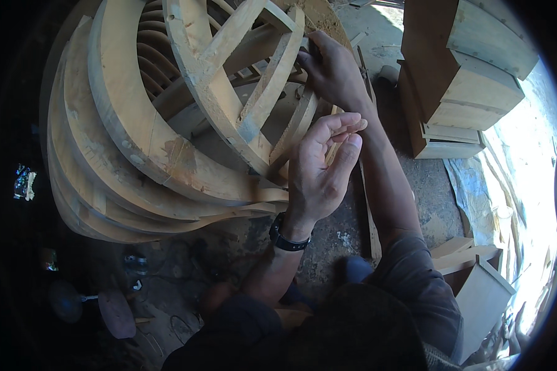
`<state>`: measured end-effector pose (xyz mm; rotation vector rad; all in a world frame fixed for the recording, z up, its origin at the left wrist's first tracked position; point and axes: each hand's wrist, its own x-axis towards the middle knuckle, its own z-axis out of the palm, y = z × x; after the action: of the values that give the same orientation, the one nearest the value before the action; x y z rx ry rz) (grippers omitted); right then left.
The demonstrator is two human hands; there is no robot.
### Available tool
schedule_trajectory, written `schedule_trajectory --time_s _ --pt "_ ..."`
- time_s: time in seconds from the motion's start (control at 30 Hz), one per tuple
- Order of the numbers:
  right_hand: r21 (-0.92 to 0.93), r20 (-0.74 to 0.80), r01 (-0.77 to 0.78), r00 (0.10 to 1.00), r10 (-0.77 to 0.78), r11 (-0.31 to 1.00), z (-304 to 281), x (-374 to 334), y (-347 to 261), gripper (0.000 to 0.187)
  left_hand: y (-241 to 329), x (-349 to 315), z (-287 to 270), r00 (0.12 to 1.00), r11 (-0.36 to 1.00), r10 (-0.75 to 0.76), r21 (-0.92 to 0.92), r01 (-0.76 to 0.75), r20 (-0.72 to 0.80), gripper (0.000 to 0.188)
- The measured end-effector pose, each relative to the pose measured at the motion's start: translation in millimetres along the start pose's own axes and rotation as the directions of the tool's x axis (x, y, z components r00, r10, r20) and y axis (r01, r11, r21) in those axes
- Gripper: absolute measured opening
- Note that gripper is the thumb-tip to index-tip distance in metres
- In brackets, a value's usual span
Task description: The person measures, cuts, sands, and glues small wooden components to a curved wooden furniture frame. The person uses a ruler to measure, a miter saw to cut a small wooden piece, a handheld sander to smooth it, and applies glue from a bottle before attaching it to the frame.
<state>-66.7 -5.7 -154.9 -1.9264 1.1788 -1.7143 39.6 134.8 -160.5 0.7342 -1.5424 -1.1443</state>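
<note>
A large wooden frame of curved ribs (120,93) fills the upper left, with straight slats (272,77) crossing inside a curved piece (198,86). My right hand (337,71) reaches far forward to the slats' upper right end. Its fingers are bent and closed there; what they grip, perhaps a slat's edge, is mostly hidden. Nearer to me, my left hand (325,167), with a dark watch (289,236) on its wrist, is raised in front of the frame's right edge. Its fingers curl loosely, thumb apart from them, and I see nothing held.
Wooden box-like cabinets (470,93) stand at the upper right. Another wooden box (486,303) lies at the lower right, near a bluish sheet (476,191). A long thin strip (370,222) lies on the floor. At the lower left sits a round pinkish object (116,313).
</note>
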Motion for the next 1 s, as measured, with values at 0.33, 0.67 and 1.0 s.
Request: schedule_trajectory --time_s 0.33,0.67,1.0 --pt "-0.173 0.036 -0.098 0.994 0.106 0.980 6.4 18.9 -2.9 0.043 0.2 -8.4 3.8 0.997 0.998 0.013 0.062 -0.008 -0.076 0.031" --pt "-0.243 -0.076 -0.165 0.986 0.151 0.956 25.3 29.9 8.8 0.055 1.9 -17.3 4.2 0.998 0.990 0.001 0.138 0.009 -0.069 0.030" --pt "-0.312 -0.055 -0.305 0.951 0.304 0.900 27.6 41.4 12.2 0.062 2.3 -21.6 5.3 0.999 0.974 -0.039 0.225 0.032 0.027 0.032"
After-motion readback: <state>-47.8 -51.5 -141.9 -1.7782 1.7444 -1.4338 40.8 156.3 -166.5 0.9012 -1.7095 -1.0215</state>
